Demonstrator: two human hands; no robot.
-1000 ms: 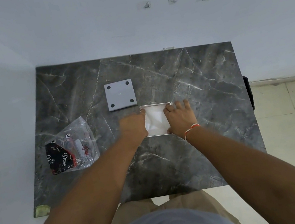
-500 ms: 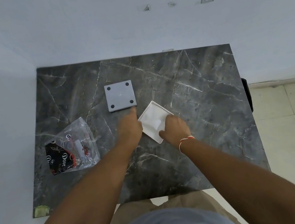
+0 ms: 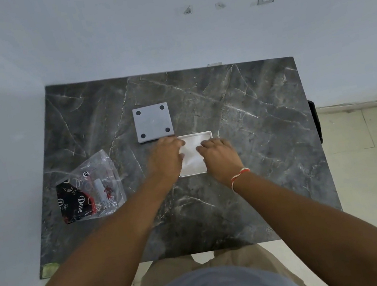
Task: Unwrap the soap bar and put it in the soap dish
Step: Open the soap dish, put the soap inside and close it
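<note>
A white square soap dish lies flat near the middle of the dark marble table. My left hand grips its left edge, with the fingers curled over the rim. My right hand holds its right side, fingertips resting on the dish's inner face. The dish holds no soap. The soap bar, in a black and red Dove wrapper, lies inside a clear plastic bag at the table's left side, well apart from both hands.
A grey square plate with four black dots lies just behind my left hand, almost touching the dish's far left corner. White walls bound the table at the back and left. Tiled floor shows to the right.
Half a second ago the dish was turned diagonally between my hands. It now sits square to the table edges again, and both hands have stayed on it.
</note>
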